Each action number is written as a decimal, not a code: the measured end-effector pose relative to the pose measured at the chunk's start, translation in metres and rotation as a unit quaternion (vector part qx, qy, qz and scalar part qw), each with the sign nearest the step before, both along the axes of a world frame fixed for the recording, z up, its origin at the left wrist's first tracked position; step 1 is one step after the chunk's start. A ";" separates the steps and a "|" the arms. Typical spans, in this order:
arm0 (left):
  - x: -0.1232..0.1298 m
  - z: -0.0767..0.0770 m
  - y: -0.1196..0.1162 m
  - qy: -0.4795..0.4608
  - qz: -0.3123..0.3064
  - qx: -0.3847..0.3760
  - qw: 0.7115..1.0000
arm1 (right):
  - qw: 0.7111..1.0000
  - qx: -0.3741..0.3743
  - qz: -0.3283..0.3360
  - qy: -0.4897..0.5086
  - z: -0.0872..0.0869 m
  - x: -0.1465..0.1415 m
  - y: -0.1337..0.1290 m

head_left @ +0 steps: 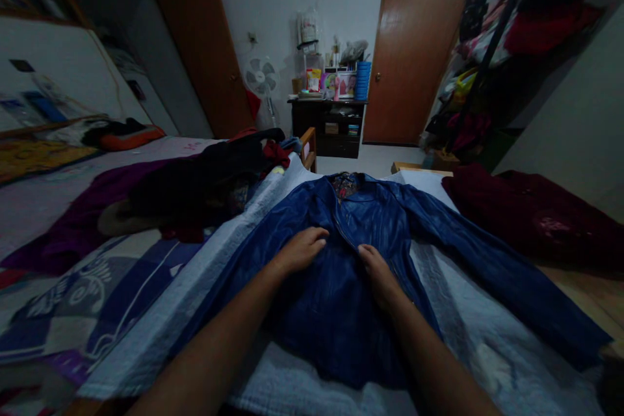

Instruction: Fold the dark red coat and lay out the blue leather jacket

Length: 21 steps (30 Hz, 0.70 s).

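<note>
A dark blue leather jacket (336,325) lies face up, with its collar at the far end and a patterned lining (345,186) showing at the neck. One sleeve (492,260) stretches out to the right; the other runs down the left side, partly behind my left forearm. My left hand (303,249) rests on the left front panel, its fingers loosely bent and a little apart. At the zipped front edge, my right hand (377,270) has its thumb and fingers closed on the jacket. Its fingertips are partly hidden.
Beneath the jacket is a table covered by a light grey cloth (439,273). A maroon garment (541,214) sits to the right. On the left, a bed (185,146) holds piled dark clothes (195,175). Farther off stand a fan (262,76) and a dark cabinet (327,127).
</note>
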<state>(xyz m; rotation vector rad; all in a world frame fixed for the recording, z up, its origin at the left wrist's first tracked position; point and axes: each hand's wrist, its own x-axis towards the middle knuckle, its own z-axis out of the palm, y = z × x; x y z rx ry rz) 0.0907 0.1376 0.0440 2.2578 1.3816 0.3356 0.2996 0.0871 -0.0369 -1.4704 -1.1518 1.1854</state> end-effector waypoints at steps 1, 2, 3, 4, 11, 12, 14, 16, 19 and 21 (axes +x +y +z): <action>-0.009 -0.004 0.008 0.092 0.079 0.044 0.992 | 0.999 0.010 -0.012 -0.045 -0.002 -0.002 -0.001; -0.018 -0.007 0.016 0.129 0.131 0.058 0.981 | 0.995 0.025 -0.021 -0.090 -0.004 -0.005 -0.002; -0.028 -0.011 0.024 0.152 0.169 0.064 0.972 | 0.989 0.045 -0.024 -0.137 -0.006 -0.008 -0.003; -0.037 -0.015 0.031 0.176 0.202 0.063 0.961 | 0.979 0.073 -0.023 -0.188 -0.008 -0.012 -0.003; -0.057 -0.037 0.060 0.256 0.258 0.031 0.931 | 0.968 0.091 0.012 -0.233 -0.011 -0.015 -0.005; -0.056 -0.038 0.065 0.259 0.254 0.025 0.932 | 0.972 0.090 0.010 -0.218 -0.011 -0.012 -0.005; -0.053 -0.040 0.074 0.259 0.240 0.006 0.936 | 0.979 0.087 -0.002 -0.185 -0.012 -0.006 -0.004; -0.052 -0.042 0.083 0.253 0.224 -0.012 0.941 | 0.985 0.080 -0.014 -0.151 -0.014 -0.002 -0.003; -0.053 -0.043 0.093 0.241 0.217 -0.016 0.946 | 0.991 0.067 -0.017 -0.117 -0.016 0.003 -0.001; -0.055 -0.040 0.098 0.232 0.227 0.001 0.946 | 0.992 0.059 -0.016 -0.108 -0.017 0.004 -0.001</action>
